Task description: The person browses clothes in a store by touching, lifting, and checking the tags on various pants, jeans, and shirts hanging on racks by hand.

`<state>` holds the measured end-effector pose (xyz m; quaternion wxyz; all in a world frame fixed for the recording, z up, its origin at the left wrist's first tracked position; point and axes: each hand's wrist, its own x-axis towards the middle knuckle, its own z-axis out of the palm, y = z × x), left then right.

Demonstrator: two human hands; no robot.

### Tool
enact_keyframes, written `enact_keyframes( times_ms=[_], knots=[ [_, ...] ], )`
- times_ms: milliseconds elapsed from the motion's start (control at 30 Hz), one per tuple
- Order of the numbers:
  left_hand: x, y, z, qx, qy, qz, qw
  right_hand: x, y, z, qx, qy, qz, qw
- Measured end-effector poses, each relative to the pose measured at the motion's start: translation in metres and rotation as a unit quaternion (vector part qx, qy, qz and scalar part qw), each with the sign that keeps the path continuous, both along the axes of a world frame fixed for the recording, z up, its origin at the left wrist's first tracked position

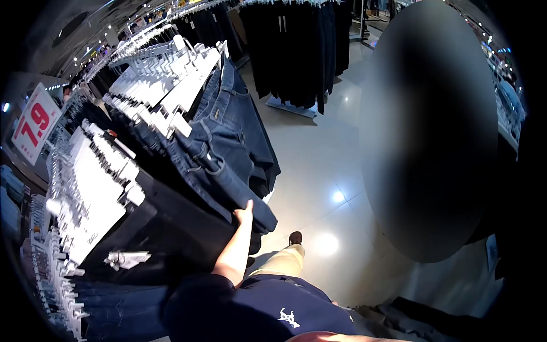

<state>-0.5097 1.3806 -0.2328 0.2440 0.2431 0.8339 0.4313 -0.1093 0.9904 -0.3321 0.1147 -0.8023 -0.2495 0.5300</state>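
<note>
My left hand [244, 215] reaches out to a pair of blue jeans [228, 142] hanging at the front end of a rack. Its thumb lies on the denim near the lower part of a leg, and the fingers are closed behind the cloth. The waistband hangs from a white hanger [181, 121]. Beside my forearm hang black trousers [176, 219], with a pale tag [126, 259] on them. My right hand does not show; only a strip of skin appears at the bottom edge.
White hangers [94, 194] crowd the racks on the left, under a red-and-white price sign [37, 124]. Dark trousers [288, 51] hang on a stand ahead. A blurred oval [427, 131] hides much of the right side. Shiny tiled floor [319, 154] runs between.
</note>
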Motion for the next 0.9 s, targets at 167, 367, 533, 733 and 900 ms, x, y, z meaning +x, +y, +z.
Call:
enact_keyframes(
  times_ms=[167, 367, 533, 733, 900],
  knots=[
    [-0.025, 0.028, -0.006, -0.009, 0.018, 0.125, 0.992, 0.034, 0.107, 0.010, 0.019, -0.009, 0.070, 0.997],
    [-0.081, 0.062, -0.032, -0.074, -0.017, 0.211, 0.975, 0.059, 0.259, 0.020, 0.036, 0.060, -0.037, 0.997],
    [-0.094, 0.074, -0.033, -0.191, 0.046, 0.212, 0.957, 0.050, 0.394, 0.046, 0.028, 0.112, -0.086, 0.990],
    [-0.072, 0.065, -0.025, -0.253, -0.102, 0.325, 0.905, 0.039, 0.527, 0.017, 0.153, 0.021, 0.286, 0.946],
    [-0.025, 0.017, 0.010, -0.002, 0.080, 0.446, 0.891, 0.010, 0.674, 0.057, 0.171, 0.213, 0.343, 0.899]
  ],
)
